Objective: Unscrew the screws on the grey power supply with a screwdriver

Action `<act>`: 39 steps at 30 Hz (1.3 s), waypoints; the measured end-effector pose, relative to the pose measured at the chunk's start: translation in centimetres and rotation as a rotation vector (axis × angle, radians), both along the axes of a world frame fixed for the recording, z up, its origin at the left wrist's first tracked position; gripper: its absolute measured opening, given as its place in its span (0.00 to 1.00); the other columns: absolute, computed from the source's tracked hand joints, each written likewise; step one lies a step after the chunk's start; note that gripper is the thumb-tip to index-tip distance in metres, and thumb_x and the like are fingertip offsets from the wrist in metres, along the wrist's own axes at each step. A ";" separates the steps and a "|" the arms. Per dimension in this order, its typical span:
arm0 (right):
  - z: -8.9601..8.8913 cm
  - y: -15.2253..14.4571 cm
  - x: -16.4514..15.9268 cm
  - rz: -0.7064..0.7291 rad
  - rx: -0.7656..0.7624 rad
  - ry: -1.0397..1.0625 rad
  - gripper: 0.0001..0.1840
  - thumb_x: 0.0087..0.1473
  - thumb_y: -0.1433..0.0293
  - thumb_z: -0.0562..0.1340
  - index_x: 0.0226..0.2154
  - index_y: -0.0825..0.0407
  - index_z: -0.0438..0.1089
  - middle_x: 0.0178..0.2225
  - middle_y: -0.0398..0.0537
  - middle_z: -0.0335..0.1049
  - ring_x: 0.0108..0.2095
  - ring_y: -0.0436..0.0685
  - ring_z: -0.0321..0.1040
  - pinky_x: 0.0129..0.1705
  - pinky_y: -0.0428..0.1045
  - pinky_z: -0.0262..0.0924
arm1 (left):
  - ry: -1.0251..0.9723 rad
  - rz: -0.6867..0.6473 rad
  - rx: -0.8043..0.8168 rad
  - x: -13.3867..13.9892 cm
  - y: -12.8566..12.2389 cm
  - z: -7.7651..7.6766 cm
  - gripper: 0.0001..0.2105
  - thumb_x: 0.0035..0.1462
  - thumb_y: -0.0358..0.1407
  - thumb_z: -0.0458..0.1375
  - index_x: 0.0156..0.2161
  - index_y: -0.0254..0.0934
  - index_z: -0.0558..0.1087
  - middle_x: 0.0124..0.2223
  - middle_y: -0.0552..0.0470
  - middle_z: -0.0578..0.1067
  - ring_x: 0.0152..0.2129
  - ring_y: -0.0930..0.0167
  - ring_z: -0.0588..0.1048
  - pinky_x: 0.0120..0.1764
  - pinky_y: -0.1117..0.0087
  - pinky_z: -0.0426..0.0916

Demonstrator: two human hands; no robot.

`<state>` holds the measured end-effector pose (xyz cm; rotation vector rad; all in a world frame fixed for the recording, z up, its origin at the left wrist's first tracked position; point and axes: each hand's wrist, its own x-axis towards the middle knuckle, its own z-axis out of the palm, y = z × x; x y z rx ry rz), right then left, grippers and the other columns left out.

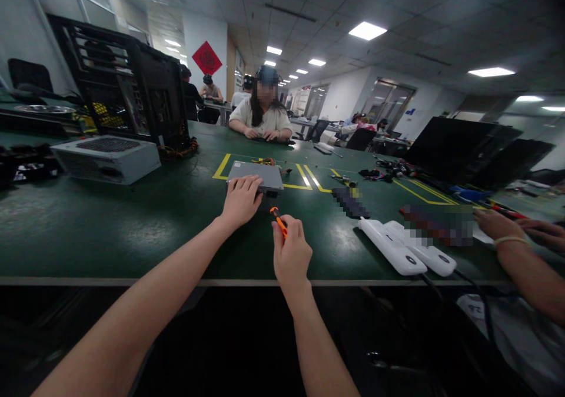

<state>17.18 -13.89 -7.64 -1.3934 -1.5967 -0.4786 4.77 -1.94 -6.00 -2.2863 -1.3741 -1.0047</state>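
Note:
A small grey computer power supply (270, 176) lies on the green table, its socket side towards me and coloured wires at its back. My left hand (242, 200) grips its near left part, fingers over the top. The palm side is hidden. In my right hand (292, 249) is an orange and black screwdriver (279, 220), fingers wrapped round the handle. Its orange end points up towards the near side of the power supply; I cannot make out whether a thin tip touches it.
To the left stand a larger power supply (110, 159) and an open black computer case (128, 85). White power banks (392, 247) with cables lie right, beside a dark phone-like object (349, 202). Another person's hands (501, 226) work far right; a person (261, 112) sits opposite.

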 end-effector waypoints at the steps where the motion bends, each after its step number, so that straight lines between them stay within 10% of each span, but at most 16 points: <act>1: -0.1 0.0 0.2 0.000 -0.009 0.021 0.14 0.62 0.62 0.48 0.40 0.53 0.62 0.31 0.48 0.68 0.25 0.52 0.69 0.21 0.44 0.58 | 0.001 0.002 0.003 0.0 0.0 0.0 0.18 0.59 0.35 0.47 0.54 0.38 0.64 0.58 0.46 0.66 0.55 0.61 0.62 0.56 0.57 0.51; 9: -0.1 0.1 -0.2 0.190 0.032 0.044 0.15 0.58 0.73 0.50 0.48 0.54 0.57 0.45 0.58 0.63 0.44 0.57 0.67 0.41 0.52 0.67 | -0.003 -0.002 0.003 0.0 -0.1 0.0 0.18 0.60 0.35 0.47 0.54 0.38 0.64 0.57 0.46 0.66 0.55 0.61 0.62 0.56 0.57 0.51; 15: -0.1 0.0 0.1 0.067 -0.039 0.096 0.12 0.60 0.64 0.50 0.42 0.53 0.61 0.35 0.50 0.66 0.32 0.54 0.69 0.28 0.47 0.65 | -0.006 -0.002 0.011 0.1 -0.1 0.0 0.18 0.59 0.35 0.47 0.54 0.37 0.64 0.57 0.45 0.67 0.55 0.61 0.62 0.56 0.57 0.51; 34: 0.0 -0.2 0.1 0.223 -0.032 0.077 0.13 0.59 0.71 0.50 0.47 0.55 0.59 0.46 0.57 0.63 0.46 0.57 0.66 0.44 0.52 0.65 | 0.014 0.014 0.038 0.0 0.1 -0.2 0.18 0.59 0.35 0.48 0.54 0.37 0.64 0.57 0.46 0.67 0.54 0.61 0.63 0.55 0.57 0.52; 39: -0.1 -0.2 0.4 0.101 -0.106 0.173 0.13 0.62 0.64 0.48 0.42 0.54 0.62 0.36 0.50 0.69 0.31 0.53 0.70 0.33 0.48 0.65 | 0.019 0.018 0.039 0.0 0.1 -0.2 0.18 0.59 0.35 0.48 0.54 0.38 0.64 0.57 0.46 0.67 0.54 0.61 0.63 0.55 0.57 0.52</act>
